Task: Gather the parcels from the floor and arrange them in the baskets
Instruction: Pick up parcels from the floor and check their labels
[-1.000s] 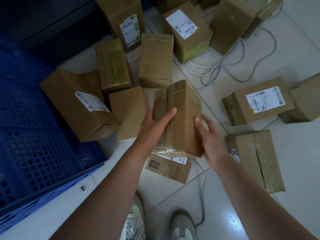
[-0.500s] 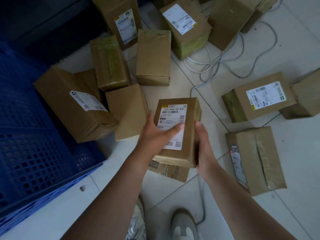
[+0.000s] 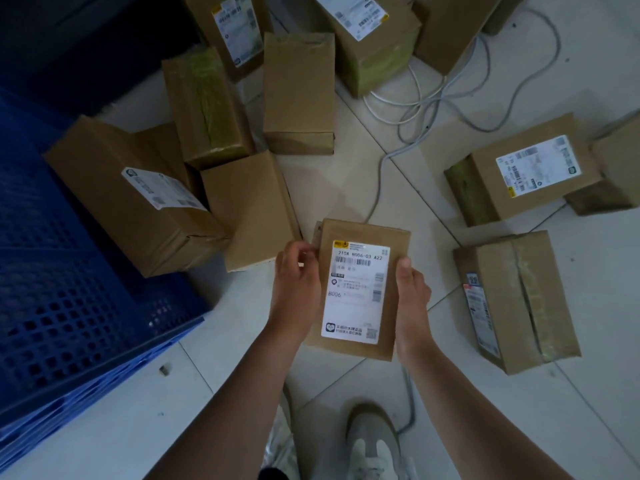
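From my feed, both hands are clasped on one flat brown parcel (image 3: 360, 289), lifted above the tiled floor (image 3: 346, 188) with its white shipping label facing up. The left hand (image 3: 296, 289) grips the parcel's left edge, fingers curled at the upper corner. The right hand (image 3: 410, 296) holds the right edge, thumb on top. A cardboard edge shows behind the upper left corner; I cannot tell whether it belongs to this parcel. The blue perforated basket (image 3: 69, 306) stands to the left, with a large labelled box (image 3: 131, 195) touching it. A taped box (image 3: 516, 306) lies on the floor just right of the hands.
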Motion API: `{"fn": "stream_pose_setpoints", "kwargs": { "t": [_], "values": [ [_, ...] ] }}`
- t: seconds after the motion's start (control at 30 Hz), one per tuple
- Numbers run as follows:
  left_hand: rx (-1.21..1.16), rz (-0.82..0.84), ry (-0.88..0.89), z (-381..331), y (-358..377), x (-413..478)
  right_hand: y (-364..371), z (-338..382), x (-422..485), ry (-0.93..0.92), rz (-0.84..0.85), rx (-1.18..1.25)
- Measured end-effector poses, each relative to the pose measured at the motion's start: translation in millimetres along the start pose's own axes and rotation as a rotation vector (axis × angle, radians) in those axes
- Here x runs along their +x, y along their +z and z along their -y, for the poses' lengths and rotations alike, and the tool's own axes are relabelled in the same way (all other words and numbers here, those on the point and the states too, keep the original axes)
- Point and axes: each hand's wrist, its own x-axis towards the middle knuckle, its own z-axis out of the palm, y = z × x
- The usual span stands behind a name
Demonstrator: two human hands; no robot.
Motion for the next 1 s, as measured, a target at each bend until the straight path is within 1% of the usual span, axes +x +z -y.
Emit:
{"fn": "stream_pose_setpoints", "kwargs": {
  "t": [0.07, 0.1, 0.13, 0.2, 0.23, 0.3, 0.4, 0.5, 0.53, 0.6, 0.63, 0.7, 0.77, 0.87, 0.93, 1.0],
  "values": [
    [0.076, -0.088, -0.064, 1.1, 4.5, -0.2, 2.7, -3.7, -0.1, 0.004, 0.008, 0.006],
    [0.068, -0.112, -0.139, 1.5, 6.5, 1.1, 3.8, -4.2, 0.1, -0.010, 0.050, 0.044],
    [0.020, -0.100, -0.227, 5.6, 9.6, 4.4, 4.4, -4.9, 1.5, -0.022, 0.107, 0.088],
    [-0.135, 0.013, -0.415, 18.6, 16.8, 13.2, 4.9, -4.5, 5.9, -0.014, 0.198, 0.155],
    [-0.191, 0.086, -0.474, 36.4, 22.2, 22.3, 4.7, -3.9, 7.4, 0.006, 0.221, 0.175],
    [-0.181, 0.160, -0.500, 55.8, 30.8, 32.7, 5.1, -3.7, 10.3, 0.046, 0.236, 0.189],
    [-0.125, 0.148, -0.511, 9.8, 14.7, 11.5, 1.4, 6.1, 11.9, 0.063, 0.262, 0.192],
    [-0.212, 0.161, -0.497, -24.2, -0.7, -7.5, -5.3, 35.2, 1.8, 0.048, 0.277, 0.198],
    [-0.247, 0.149, -0.470, -34.6, -4.7, -10.6, -8.4, 50.8, -4.7, 0.036, 0.279, 0.190],
    [-0.273, 0.178, -0.436, -43.2, -3.2, -2.0, -14.3, 92.3, -17.5, -0.011, 0.287, 0.158],
    [-0.299, 0.209, -0.436, -44.7, 1.3, 2.5, -16.7, 116.2, -24.9, -0.042, 0.298, 0.152],
    [-0.292, 0.212, -0.394, -53.1, 4.1, 18.6, -19.8, 171.5, -44.9, -0.094, 0.289, 0.153],
    [-0.297, 0.204, -0.379, -114.7, -29.1, 15.7, -21.8, 234.4, -73.7, -0.171, 0.299, 0.154],
    [-0.310, 0.214, -0.232, -255.8, -102.9, -63.9, -24.8, 324.1, -138.3, -0.288, 0.387, 0.144],
    [-0.297, 0.217, -0.143, -328.9, -149.3, -120.3, -27.7, 379.1, -188.0, -0.324, 0.454, 0.151],
    [-0.242, 0.179, -0.075, -380.8, -195.8, -164.8, -26.1, 431.5, -242.8, -0.364, 0.519, 0.143]
  ]
}}
